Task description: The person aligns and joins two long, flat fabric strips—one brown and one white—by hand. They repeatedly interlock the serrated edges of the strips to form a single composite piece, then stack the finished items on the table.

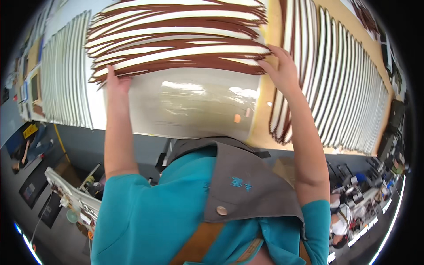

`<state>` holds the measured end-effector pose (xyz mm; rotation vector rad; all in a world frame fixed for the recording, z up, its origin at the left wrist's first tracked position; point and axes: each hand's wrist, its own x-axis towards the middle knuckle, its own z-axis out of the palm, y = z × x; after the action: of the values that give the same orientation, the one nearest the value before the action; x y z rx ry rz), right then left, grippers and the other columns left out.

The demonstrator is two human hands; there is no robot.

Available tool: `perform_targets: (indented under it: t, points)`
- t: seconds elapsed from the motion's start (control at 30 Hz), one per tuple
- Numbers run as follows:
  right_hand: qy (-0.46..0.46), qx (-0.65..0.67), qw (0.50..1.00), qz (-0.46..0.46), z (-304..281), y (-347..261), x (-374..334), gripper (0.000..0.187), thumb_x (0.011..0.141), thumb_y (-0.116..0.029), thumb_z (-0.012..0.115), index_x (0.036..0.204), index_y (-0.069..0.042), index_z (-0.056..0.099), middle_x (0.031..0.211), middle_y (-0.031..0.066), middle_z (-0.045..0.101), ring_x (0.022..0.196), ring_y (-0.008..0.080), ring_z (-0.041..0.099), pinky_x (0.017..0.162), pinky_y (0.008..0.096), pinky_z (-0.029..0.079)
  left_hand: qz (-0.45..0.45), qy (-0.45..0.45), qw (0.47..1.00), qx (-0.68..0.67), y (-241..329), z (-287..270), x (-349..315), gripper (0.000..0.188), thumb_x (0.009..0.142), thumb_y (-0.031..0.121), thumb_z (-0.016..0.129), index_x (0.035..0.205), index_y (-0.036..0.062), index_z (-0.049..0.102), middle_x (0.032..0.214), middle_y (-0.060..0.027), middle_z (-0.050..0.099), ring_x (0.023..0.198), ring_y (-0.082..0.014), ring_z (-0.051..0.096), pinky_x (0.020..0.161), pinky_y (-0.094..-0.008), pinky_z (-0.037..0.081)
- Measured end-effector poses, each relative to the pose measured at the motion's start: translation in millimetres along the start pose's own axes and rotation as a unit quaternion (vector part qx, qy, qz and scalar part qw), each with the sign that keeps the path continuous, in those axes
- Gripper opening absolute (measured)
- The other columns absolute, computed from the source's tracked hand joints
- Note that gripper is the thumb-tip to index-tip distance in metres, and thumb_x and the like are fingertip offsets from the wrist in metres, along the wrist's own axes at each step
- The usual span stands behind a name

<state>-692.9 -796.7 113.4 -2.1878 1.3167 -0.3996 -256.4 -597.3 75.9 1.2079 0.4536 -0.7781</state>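
A broad layer of long brown and white strips (176,56) lies crosswise on the table, their ends jagged at both sides. At the right ends of the nearest strips, my right hand (285,73) closes with thumb and forefinger on them. My left hand (117,84) grips the left end of the nearest brown strip, with some of its fingers hidden. Between my forearms a glossy, see-through sheet (190,106) covers the tabletop. A small orange piece (237,118) rests on it.
Rows of pale strips (66,75) lie at the left. More white strips with dark edges (344,88) fill a tan board (377,106) at the right, beside looped brown and white strips (280,128). Other people (342,223) are at the far right and left.
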Motion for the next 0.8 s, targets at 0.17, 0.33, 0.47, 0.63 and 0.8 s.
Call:
perform_targets:
  t: [0.17,0.33,0.47,0.63,0.8]
  points:
    - [0.055,0.115,0.992,0.023,-18,13,-57,0.029,0.086,-0.009,0.07,0.113,-0.001,0.065,0.118,0.0086,0.065,0.1,0.0164,0.061,0.085,0.0292,0.049,0.049,0.009,0.998,0.039,3,4,2,0.047,0.098,0.03,0.058,0.138,0.0105,0.043,0.133,-0.0134,0.05,0.117,-0.0285,0.052,0.104,-0.046,0.042]
    - [0.079,0.237,0.956,0.155,-40,31,-139,0.019,0.09,-0.007,0.066,0.108,0.0,0.066,0.116,0.0096,0.066,0.093,0.0122,0.061,0.081,0.0252,0.049,0.034,0.075,0.98,0.181,19,-11,-5,0.044,0.096,0.033,0.061,0.132,0.0116,0.048,0.116,-0.0097,0.052,0.092,-0.0216,0.05,0.083,-0.0397,0.044]
    - [0.11,0.265,0.931,0.224,-47,57,-204,0.017,0.092,-0.006,0.064,0.108,0.001,0.066,0.116,0.0098,0.065,0.092,0.0107,0.062,0.08,0.0234,0.049,-0.004,0.059,0.968,0.245,34,-39,4,0.039,0.094,0.041,0.063,0.117,0.0109,0.054,0.096,-0.0068,0.056,0.078,-0.0186,0.05,0.067,-0.0354,0.044]
    - [0.163,0.223,0.933,0.23,-53,73,-253,0.014,0.091,-0.004,0.065,0.104,0.001,0.067,0.115,0.0107,0.066,0.097,0.0119,0.062,0.082,0.0247,0.05,-0.03,0.0,0.919,0.394,45,-47,-7,0.044,0.09,0.054,0.063,0.068,0.016,0.054,0.054,0.0037,0.047,0.041,-0.009,0.04,0.039,-0.0238,0.032]
    - [0.23,0.125,0.935,0.241,-62,51,-249,0.024,0.08,-0.004,0.073,0.103,-0.004,0.068,0.112,0.0084,0.067,0.097,0.0165,0.063,0.081,0.0287,0.05,-0.061,-0.1,0.897,0.426,26,-22,-53,0.048,0.091,0.047,0.065,0.061,0.0154,0.046,0.047,0.0062,0.036,0.036,-0.0057,0.028,0.034,-0.0201,0.018]
